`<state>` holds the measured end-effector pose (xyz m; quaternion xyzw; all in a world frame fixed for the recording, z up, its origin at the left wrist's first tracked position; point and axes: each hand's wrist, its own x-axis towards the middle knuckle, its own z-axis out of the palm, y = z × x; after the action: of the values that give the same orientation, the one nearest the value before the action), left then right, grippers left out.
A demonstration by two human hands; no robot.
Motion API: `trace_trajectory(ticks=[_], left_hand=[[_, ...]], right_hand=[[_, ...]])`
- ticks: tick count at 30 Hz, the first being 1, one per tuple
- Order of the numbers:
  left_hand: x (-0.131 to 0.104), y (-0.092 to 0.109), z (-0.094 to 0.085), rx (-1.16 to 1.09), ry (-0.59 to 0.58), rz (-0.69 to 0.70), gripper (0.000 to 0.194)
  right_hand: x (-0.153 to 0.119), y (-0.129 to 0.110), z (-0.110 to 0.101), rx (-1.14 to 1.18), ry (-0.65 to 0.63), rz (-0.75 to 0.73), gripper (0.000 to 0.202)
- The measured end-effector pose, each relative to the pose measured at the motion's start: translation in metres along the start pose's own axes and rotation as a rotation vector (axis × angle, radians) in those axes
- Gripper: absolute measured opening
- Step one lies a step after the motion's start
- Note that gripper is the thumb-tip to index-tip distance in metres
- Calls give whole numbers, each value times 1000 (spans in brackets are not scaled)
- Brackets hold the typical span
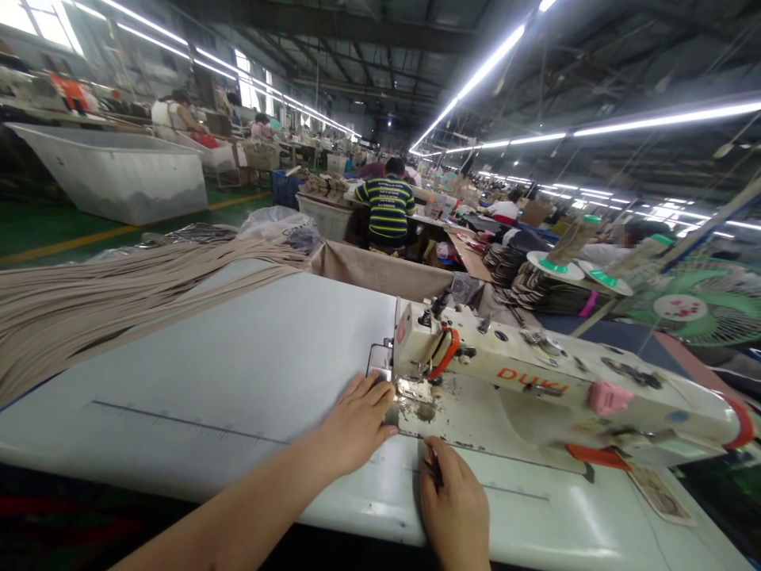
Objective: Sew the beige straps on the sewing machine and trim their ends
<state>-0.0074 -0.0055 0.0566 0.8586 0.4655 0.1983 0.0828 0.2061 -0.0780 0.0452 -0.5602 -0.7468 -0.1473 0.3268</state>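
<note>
My left hand (360, 420) lies flat at the needle end of a white sewing machine (523, 381), fingers stretched out toward the presser foot. No cloth shows under that hand. Just right of it, my right hand (456, 503) rests at the front of the pale machine table (238, 341), its fingers curled closed. Something small and dark shows between thumb and fingers, too hidden to name. A metal plate (414, 390) shines below the machine head.
Long beige fabric strips (107, 293) are piled over the table's left side. Behind the machine stand thread cones (574, 238) and a green fan (701, 305). A banknote (659, 493) lies at right. A person in a striped shirt (389, 210) sits ahead; a white bin (124, 170) stands far left.
</note>
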Motion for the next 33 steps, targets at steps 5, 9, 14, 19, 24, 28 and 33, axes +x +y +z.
trace_trajectory(ticks=[5,9,14,19,24,28,33], left_hand=[[2,-4,-4,-62,-41,-6,58],[12,-17,-10,-153,-97,1,48],[51,-46,-8,-249,-42,36,33],[93,-63,0,-255,-45,116,30],[101,-60,2,-273,-19,186,44],[93,-55,-6,-256,-2,191,48],[80,-61,-23,-225,-41,155,24]], right_hand=[[3,-3,-3,-10,29,-10,24],[3,-2,-2,-9,21,-10,24],[1,-2,-1,-41,21,-8,25],[2,-3,-3,-42,17,1,28],[1,-3,-3,-32,18,19,31],[1,-3,-3,-9,29,24,33],[-1,-4,-2,-9,33,34,33]])
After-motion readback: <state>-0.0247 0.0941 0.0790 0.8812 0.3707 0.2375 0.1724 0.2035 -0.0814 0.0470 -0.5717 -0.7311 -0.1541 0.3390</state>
